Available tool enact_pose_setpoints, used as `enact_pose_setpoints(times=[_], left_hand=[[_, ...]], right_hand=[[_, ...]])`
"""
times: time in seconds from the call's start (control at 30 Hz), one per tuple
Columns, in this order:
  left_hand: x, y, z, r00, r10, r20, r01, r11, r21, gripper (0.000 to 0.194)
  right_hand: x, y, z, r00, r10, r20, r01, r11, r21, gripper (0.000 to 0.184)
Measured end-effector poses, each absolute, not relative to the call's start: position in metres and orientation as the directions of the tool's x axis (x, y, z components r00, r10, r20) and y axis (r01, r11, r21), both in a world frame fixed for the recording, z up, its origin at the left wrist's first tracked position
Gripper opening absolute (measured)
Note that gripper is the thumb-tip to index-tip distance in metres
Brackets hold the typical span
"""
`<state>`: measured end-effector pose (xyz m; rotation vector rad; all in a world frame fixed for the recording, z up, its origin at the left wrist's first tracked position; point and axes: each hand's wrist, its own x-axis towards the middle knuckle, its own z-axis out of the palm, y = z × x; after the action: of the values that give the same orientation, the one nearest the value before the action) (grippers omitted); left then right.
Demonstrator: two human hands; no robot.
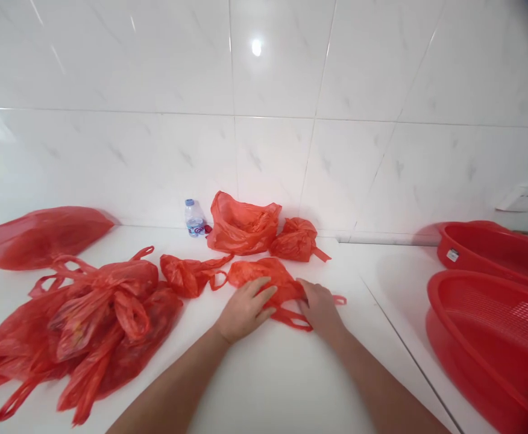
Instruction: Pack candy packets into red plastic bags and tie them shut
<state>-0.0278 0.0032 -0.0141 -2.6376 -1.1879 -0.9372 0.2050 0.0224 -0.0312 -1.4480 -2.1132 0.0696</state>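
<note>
A red plastic bag (264, 270) lies crumpled on the white table, its loop handles spread toward me and to the right. My left hand (246, 306) rests on the bag's left side with fingers apart and stretched out. On its right side, my right hand (320, 306) touches the bag near a handle; its fingertips are partly hidden, so I cannot tell if they pinch the plastic. Just left of my left hand sits a small knotted red bag (189, 275). Behind the hands, an open-topped red bag (245, 226) stands by the wall beside another tied red bag (295, 239).
A heap of filled red bags (96, 325) covers the table's left side, with a long red bag (51, 235) behind it. A small water bottle (194, 218) stands by the tiled wall. Red plastic baskets (445, 289) stand at the right, past a table seam.
</note>
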Motion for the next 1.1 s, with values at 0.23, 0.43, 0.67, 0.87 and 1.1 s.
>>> enact_pose_setpoints(times=[0.23, 0.43, 0.67, 0.87, 1.1], left_hand=[[-0.026, 0.012, -0.026, 0.245, 0.87, 0.428, 0.744, -0.452, 0.492, 0.071], [-0.042, 0.02, -0.025, 0.141, 0.892, 0.429, 0.719, -0.39, 0.575, 0.044], [-0.039, 0.012, -0.012, 0.168, 0.88, 0.445, 0.68, -0.43, 0.594, 0.036], [-0.023, -0.004, -0.007, 0.326, 0.87, 0.37, 0.469, -0.488, 0.736, 0.072], [-0.023, 0.006, -0.01, -0.021, 0.981, 0.192, 0.226, -0.183, 0.957, 0.02]], right_hand=[[0.182, -0.008, -0.011, -0.363, 0.908, 0.212, 0.598, 0.401, -0.694, 0.013], [0.21, 0.011, -0.005, -0.128, 0.987, 0.101, 0.105, 0.115, -0.988, 0.017], [0.232, 0.025, -0.004, -0.063, 0.998, -0.022, -0.459, -0.049, -0.887, 0.031], [0.213, 0.013, 0.004, -0.071, 0.997, -0.015, -0.283, -0.035, -0.959, 0.033], [0.218, 0.013, 0.007, -0.15, 0.988, -0.017, 0.134, 0.004, -0.991, 0.027]])
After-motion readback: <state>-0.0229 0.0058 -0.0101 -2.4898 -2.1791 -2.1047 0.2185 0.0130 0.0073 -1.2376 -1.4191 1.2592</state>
